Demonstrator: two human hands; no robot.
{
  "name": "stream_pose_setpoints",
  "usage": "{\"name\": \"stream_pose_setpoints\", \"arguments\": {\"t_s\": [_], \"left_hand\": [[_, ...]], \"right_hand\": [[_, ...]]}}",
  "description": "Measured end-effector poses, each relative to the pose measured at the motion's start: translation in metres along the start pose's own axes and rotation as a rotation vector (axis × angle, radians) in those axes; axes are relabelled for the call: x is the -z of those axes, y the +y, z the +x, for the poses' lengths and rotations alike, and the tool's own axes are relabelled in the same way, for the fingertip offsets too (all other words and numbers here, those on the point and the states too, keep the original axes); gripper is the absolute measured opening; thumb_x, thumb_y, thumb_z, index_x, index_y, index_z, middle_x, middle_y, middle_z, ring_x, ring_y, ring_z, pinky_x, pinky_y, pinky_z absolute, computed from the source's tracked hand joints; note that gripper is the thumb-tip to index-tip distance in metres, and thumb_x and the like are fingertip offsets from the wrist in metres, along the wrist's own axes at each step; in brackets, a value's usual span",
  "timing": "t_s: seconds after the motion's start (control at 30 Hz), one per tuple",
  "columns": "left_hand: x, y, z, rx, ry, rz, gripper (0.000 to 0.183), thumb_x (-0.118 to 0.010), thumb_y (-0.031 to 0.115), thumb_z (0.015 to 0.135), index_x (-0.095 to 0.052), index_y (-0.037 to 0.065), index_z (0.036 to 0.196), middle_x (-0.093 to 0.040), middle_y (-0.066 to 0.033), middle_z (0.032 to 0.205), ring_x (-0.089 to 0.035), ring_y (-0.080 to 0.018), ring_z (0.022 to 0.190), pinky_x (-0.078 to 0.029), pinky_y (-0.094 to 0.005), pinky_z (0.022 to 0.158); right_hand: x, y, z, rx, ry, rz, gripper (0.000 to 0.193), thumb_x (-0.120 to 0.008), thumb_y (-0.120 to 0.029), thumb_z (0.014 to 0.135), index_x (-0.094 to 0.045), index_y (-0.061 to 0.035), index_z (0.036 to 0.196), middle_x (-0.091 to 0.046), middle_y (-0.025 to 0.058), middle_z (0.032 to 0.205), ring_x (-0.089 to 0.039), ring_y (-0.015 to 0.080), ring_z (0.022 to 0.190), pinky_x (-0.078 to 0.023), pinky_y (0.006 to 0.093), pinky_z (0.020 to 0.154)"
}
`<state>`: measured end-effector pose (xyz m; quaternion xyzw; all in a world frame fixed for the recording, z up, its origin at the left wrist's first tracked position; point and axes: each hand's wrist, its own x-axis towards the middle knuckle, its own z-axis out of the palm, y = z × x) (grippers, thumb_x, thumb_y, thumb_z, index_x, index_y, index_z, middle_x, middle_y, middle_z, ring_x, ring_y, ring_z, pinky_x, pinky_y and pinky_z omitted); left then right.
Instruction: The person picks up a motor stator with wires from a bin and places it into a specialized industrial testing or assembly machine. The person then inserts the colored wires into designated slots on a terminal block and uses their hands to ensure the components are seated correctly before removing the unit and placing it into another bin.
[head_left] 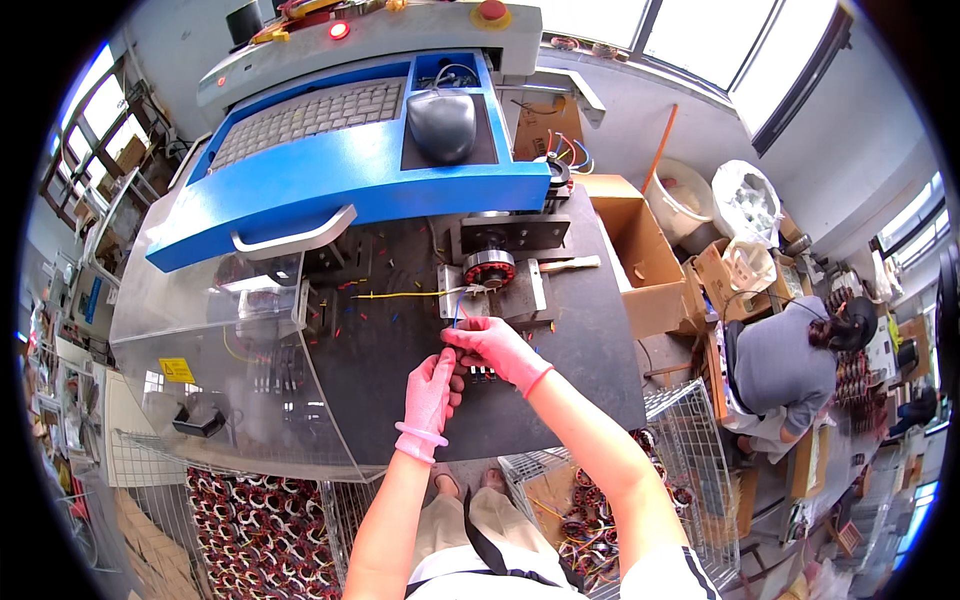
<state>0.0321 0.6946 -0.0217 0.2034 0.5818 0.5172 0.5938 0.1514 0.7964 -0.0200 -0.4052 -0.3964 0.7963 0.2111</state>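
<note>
A motor stator (489, 268) with a metal ring and red-and-dark windings sits in a metal fixture (532, 290) on the dark worktop. From it a yellow wire (400, 295) stretches left, while a thin blue wire (458, 308) and a red one run down toward my hands. My right hand (503, 352), in a pink glove, is closed with its fingers pinched at the end of these wires. Just below and left of it, my left hand (430, 395), also gloved in pink, is pinched shut. Whatever its fingers hold is too small to make out.
Above the worktop (400, 420) juts a blue keyboard tray (300, 200) with a black mouse (442, 127). A clear plastic guard (230, 380) stands at left. Wire baskets (690, 430) of stators flank my legs. Cardboard boxes (640, 260) and a seated person (790, 350) are at right.
</note>
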Motion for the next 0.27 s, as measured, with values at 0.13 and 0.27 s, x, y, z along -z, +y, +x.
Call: {"name": "stream_pose_setpoints", "arguments": {"t_s": [0.13, 0.27], "left_hand": [[-0.006, -0.006, 0.004, -0.047, 0.007, -0.087, 0.031, -0.061, 0.034, 0.094, -0.055, 0.008, 0.077, -0.052, 0.0024, 0.064, -0.040, -0.0030, 0.044, -0.027, -0.0187, 0.036], [-0.014, -0.014, 0.006, -0.100, 0.077, -0.014, 0.030, -0.061, 0.033, 0.094, -0.056, 0.008, 0.079, -0.053, 0.0032, 0.066, -0.043, -0.0030, 0.047, -0.030, -0.0191, 0.037]], "right_hand": [[0.007, 0.007, 0.001, 0.013, -0.060, 0.040, 0.015, -0.067, -0.019, 0.089, -0.063, -0.0062, 0.096, -0.065, -0.0011, 0.085, -0.060, 0.0053, 0.070, -0.051, 0.0191, 0.064], [0.014, 0.016, 0.016, 0.023, 0.009, -0.013, 0.019, -0.070, -0.024, 0.088, -0.064, -0.0088, 0.096, -0.065, -0.0027, 0.084, -0.062, 0.0062, 0.071, -0.051, 0.0200, 0.063]]}}
